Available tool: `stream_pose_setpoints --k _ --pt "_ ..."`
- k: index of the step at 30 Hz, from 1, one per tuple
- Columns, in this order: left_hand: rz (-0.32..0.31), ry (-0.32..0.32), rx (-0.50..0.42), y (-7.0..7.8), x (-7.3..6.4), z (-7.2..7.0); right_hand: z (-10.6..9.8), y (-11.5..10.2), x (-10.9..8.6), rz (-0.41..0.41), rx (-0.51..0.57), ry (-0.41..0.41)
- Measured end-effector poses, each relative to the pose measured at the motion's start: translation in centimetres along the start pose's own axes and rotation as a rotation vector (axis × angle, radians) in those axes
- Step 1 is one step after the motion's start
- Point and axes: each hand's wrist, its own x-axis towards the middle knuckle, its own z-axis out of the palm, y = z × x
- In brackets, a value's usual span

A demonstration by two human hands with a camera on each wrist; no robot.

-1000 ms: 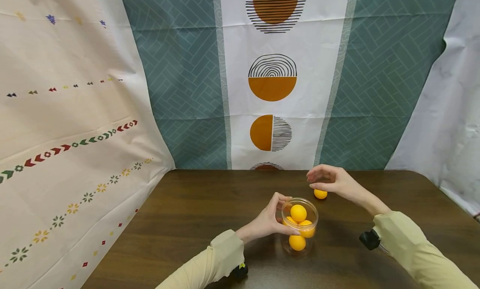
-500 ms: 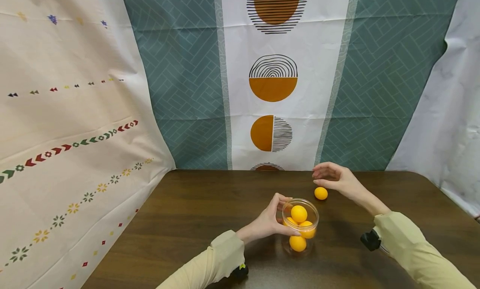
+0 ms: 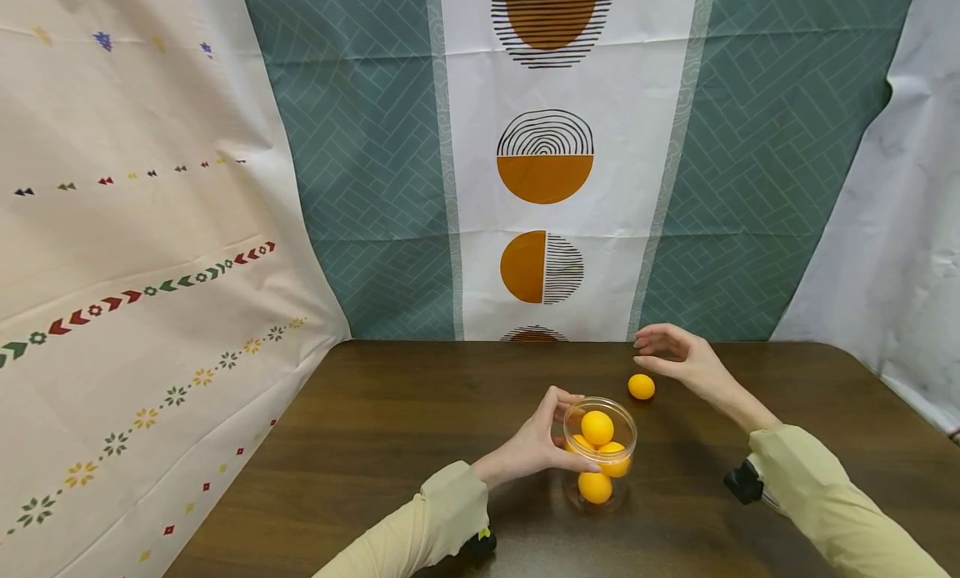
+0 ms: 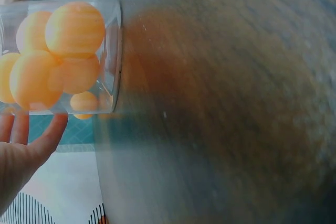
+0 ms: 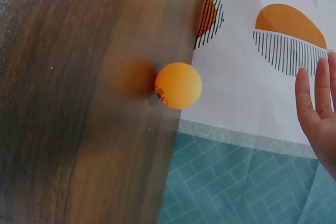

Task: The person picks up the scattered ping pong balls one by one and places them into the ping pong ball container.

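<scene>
A clear round jar [image 3: 629, 421] without a lid stands on the table, holding several orange table tennis balls [image 3: 597, 428]. My left hand [image 3: 534, 443] grips its side from the left, thumb in front and fingers behind. The left wrist view shows the balls [image 4: 75, 29] through the jar wall and the fingers [image 4: 50, 134] at its side. One more orange ball [image 3: 641, 386] lies on the table behind and right of the jar. Just above and to the right of that ball, my right hand [image 3: 688, 363] hovers with nothing in it; dark marks show on the ball [image 5: 178, 85] in the right wrist view.
The dark wooden table [image 3: 405, 411] ends at a hanging green and white cloth [image 3: 543, 211] behind. A cream patterned cloth [image 3: 150, 261] borders the left side, and a pale cloth [image 3: 907, 228] hangs at the right.
My right hand has drawn away from the loose ball, moving right and slightly up, so the ball now shows in full. The left hand and jar have stayed in place.
</scene>
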Motion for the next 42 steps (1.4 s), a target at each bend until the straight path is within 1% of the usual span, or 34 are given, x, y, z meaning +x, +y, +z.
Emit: stream_pose_setpoints --k 3,8,11,15,18,23,32,42 --pt "-0.002 -0.001 0.003 -0.1 0.0 0.0 0.0 0.3 -0.1 -0.004 -0.002 0.011" --pt "-0.01 0.0 0.003 0.0 0.0 0.0 0.0 0.7 -0.2 0.015 0.01 0.019" --pt "-0.015 0.004 0.006 0.0 0.0 0.0 -0.1 1.0 -0.2 0.007 0.013 0.024" --pt "-0.018 0.004 0.007 -0.1 0.0 0.0 0.0 0.3 -0.4 -0.006 0.005 0.03" --pt "-0.014 0.0 0.005 -0.1 0.0 0.0 0.0 0.4 -0.4 0.0 0.007 0.04" --pt "-0.013 -0.002 0.007 -0.1 0.0 -0.1 -0.2 2.0 -0.5 0.009 0.001 0.065" --pt "-0.008 -0.002 0.004 -0.1 -0.1 -0.1 -0.4 2.7 -1.0 0.01 -0.054 0.072" --pt "-0.004 -0.003 -0.005 -0.1 -0.1 -0.1 -0.6 3.8 -1.2 0.046 -0.055 0.08"
